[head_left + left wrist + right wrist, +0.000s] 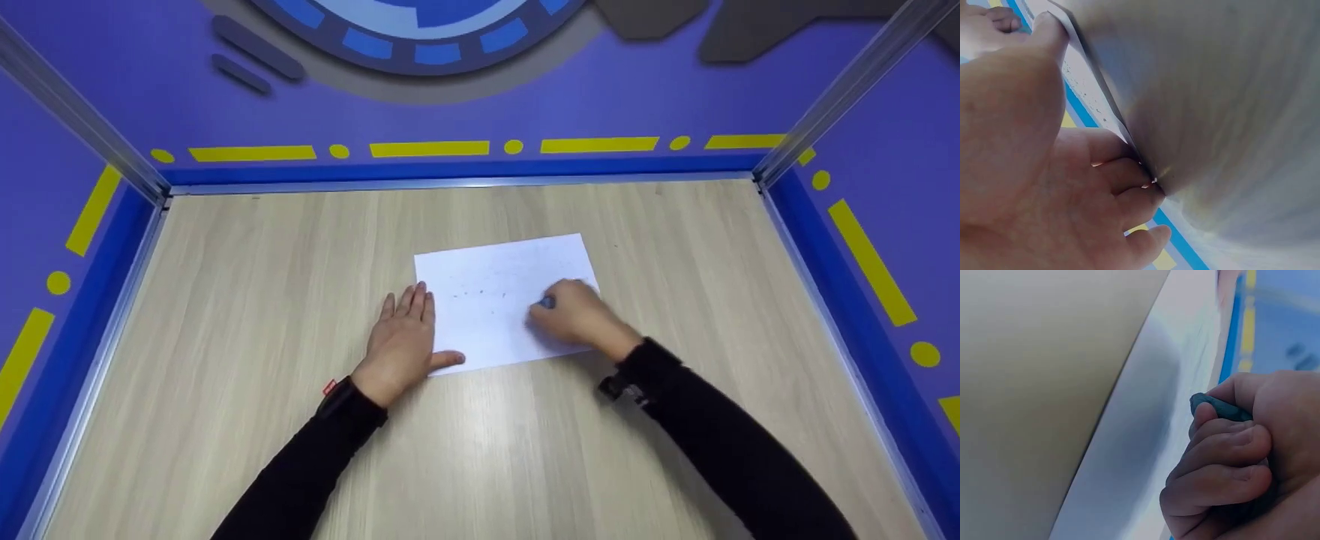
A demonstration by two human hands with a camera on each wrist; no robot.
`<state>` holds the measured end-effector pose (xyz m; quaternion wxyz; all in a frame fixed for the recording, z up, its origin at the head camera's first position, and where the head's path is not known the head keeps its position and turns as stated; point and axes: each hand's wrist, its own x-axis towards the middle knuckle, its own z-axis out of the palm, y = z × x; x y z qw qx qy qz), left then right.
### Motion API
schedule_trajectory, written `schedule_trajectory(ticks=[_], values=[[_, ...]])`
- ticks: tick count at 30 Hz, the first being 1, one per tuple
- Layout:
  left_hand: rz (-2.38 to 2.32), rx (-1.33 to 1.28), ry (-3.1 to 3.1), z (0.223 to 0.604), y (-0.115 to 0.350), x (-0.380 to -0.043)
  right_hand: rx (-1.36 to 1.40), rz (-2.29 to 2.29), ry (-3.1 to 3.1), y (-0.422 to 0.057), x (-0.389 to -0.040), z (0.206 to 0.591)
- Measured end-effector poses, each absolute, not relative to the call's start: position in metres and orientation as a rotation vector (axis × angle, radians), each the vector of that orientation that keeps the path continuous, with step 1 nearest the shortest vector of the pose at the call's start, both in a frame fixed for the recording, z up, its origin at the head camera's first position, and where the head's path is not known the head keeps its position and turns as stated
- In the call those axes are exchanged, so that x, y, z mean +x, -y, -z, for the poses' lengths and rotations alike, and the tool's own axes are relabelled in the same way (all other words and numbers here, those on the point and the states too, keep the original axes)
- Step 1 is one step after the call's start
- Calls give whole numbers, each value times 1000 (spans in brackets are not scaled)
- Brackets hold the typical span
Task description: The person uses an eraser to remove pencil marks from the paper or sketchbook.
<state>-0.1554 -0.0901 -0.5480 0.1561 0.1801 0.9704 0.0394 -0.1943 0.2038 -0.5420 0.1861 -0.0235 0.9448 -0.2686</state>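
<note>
A white sheet of paper (480,330) lies on the table, with faint grey marks and several small dark crumbs on it. My left hand (401,341) rests flat along its left edge, fingers straight and the thumb spread onto the lower left corner. Over the right part of the sheet, my right hand (574,311) is curled round a blue-grey eraser (1219,406); only one end pokes out between thumb and index finger in the right wrist view. The rest of it is hidden in the fist. From the left wrist, the left fingertips (1145,197) show right at the paper's edge.
The pale wood table (285,285) surrounds the sheet on all sides. Purple walls with yellow dashes (427,149) and metal edge strips (465,182) enclose it at the back, left and right.
</note>
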Motion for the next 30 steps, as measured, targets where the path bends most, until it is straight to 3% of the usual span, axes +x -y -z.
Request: schedule_trajectory(ticks=[7, 12, 17, 26, 30], values=[[-138, 533, -2813, 549, 92, -154, -394, 690, -2626, -96, -187, 544], [-112, 553, -2828, 550, 92, -154, -453, 627, -2646, -79, -186, 552], [-90, 527, -2803, 549, 90, -157, -369, 626, -2716, -119, -184, 553], [-108, 536, -2790, 548, 90, -156, -53, 739, -2715, -245, -184, 557], [-102, 527, -2796, 549, 91, -155, 16, 699, -2661, -270, -185, 551]])
